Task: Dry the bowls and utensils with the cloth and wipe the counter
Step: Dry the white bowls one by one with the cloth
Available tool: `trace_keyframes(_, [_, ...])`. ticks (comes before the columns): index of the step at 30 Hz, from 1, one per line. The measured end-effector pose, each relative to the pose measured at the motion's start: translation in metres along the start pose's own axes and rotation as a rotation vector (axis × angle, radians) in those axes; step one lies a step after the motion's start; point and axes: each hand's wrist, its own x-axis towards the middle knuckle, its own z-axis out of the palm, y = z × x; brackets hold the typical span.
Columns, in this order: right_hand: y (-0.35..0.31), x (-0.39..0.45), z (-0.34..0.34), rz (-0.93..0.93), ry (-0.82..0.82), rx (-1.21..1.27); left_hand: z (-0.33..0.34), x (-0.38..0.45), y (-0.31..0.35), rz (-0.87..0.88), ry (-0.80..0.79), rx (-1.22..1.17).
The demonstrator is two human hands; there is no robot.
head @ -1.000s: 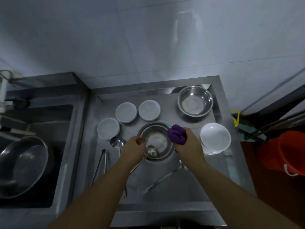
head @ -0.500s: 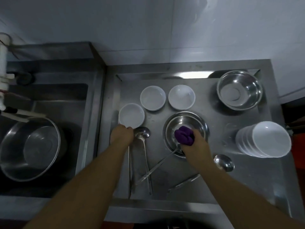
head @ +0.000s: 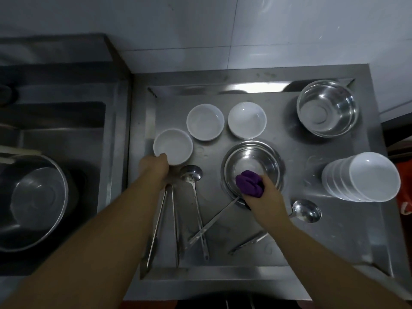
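Right hand (head: 265, 201) fingers clench the bunched purple cloth (head: 249, 184) at the centre steel bowl's (head: 253, 166) near rim. Left hand (head: 153, 168) fingers grip the white bowl (head: 173, 146) near the worktop's (head: 312, 246) left edge. Likely light, glazed, slippery, breakable: hold by the rim.

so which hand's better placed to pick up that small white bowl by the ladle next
Left. The left hand already touches the near rim of the small white bowl, while the right hand is busy holding the purple cloth over the steel bowl.
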Motion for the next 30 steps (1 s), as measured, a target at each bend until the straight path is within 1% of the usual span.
trace_keyframes(3, [-0.002, -0.008, -0.005, 0.01, 0.016, 0.026, -0.011, -0.01, 0.006, 0.009, 0.038, -0.063])
trace_keyframes(5, [-0.008, -0.014, -0.01, 0.002, 0.033, 0.038, -0.02, -0.018, 0.009, 0.028, 0.027, -0.12])
trace_keyframes(9, [-0.023, -0.026, -0.019, -0.022, 0.052, 0.093, -0.039, -0.042, 0.013, 0.022, -0.11, -0.356])
trace_keyframes(12, [-0.036, -0.038, -0.024, -0.035, 0.047, 0.148, -0.049, -0.067, 0.011, 0.025, -0.204, -0.464])
trace_keyframes(17, [-0.063, -0.062, -0.037, -0.072, 0.018, 0.285, -0.061, -0.124, 0.008, 0.045, -0.372, -0.547])
trace_keyframes(19, [-0.079, -0.073, -0.046, -0.113, 0.012, 0.335, -0.06, -0.149, 0.009, 0.058, -0.444, -0.543])
trace_keyframes(23, [-0.113, -0.091, -0.072, -0.224, -0.001, 0.353, -0.055, -0.202, 0.013, 0.116, -0.562, -0.509])
trace_keyframes(26, [-0.14, -0.099, -0.095, -0.382, -0.025, 0.271, -0.05, -0.248, 0.021, 0.213, -0.669, -0.494])
trace_keyframes(28, [-0.157, -0.106, -0.113, -0.514, -0.015, 0.13, -0.047, -0.278, 0.029, 0.264, -0.732, -0.502])
trace_keyframes(30, [-0.168, -0.113, -0.13, -0.628, 0.011, -0.055, -0.044, -0.306, 0.038, 0.291, -0.76, -0.548])
